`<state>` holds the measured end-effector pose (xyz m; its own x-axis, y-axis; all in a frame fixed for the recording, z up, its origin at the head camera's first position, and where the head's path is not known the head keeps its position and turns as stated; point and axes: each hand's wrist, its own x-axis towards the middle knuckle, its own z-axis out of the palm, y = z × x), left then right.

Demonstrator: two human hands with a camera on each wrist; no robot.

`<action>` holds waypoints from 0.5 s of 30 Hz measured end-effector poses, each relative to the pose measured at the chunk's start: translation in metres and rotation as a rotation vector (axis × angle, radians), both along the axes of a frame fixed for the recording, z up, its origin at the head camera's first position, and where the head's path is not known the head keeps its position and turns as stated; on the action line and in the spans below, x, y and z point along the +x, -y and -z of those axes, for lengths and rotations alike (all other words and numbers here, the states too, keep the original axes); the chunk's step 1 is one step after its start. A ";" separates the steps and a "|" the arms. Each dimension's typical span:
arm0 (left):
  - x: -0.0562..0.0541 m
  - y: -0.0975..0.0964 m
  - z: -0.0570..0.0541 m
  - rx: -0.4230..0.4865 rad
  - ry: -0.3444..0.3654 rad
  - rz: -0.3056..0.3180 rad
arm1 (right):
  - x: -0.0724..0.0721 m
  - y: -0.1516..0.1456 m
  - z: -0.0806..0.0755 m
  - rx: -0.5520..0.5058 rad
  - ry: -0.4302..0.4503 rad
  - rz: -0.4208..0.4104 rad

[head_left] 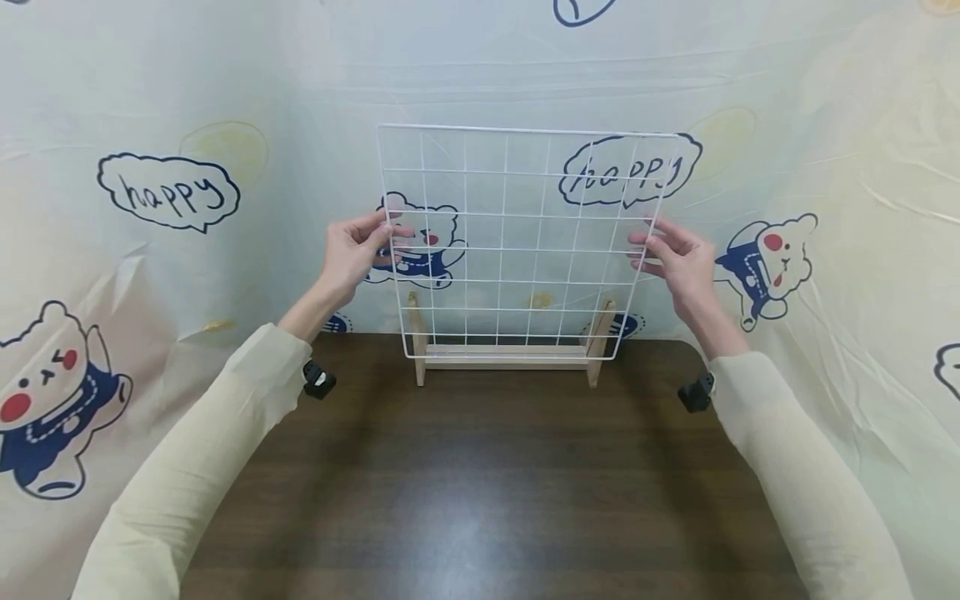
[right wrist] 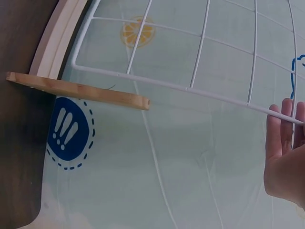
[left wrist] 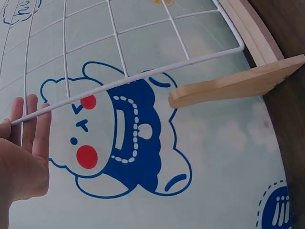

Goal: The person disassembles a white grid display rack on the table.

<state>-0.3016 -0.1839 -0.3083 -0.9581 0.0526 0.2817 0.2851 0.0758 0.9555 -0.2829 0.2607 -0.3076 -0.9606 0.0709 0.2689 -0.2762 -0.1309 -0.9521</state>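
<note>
The person's left hand (head_left: 348,254) pinches the left edge of a white rectangular wire grid (head_left: 500,248), held upright, its lower edge near a pale wooden stand (head_left: 506,364) on a dark-brown wooden table (head_left: 480,475), contact unclear; the right hand (head_left: 686,262) pinches the opposite edge.

You face a pale hanging sheet (head_left: 315,108) printed with cartoon bears (head_left: 56,417) and "happy" speech bubbles (head_left: 168,193), behind a dark wood-grain tabletop (head_left: 360,475) reflecting soft glare (head_left: 457,533).
</note>
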 end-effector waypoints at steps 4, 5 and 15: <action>0.003 0.000 0.005 -0.027 0.013 -0.005 | 0.003 0.000 0.003 0.035 0.009 0.009; 0.003 0.000 0.006 -0.028 0.012 -0.005 | 0.003 0.000 0.004 0.042 0.009 0.011; 0.004 0.002 0.015 -0.017 0.016 0.002 | -0.001 -0.004 0.020 0.039 0.030 0.006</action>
<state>-0.2976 -0.1856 -0.3231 -0.9622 0.0594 0.2656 0.2702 0.0917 0.9584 -0.2841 0.2646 -0.3279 -0.9678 0.0671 0.2426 -0.2481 -0.0923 -0.9643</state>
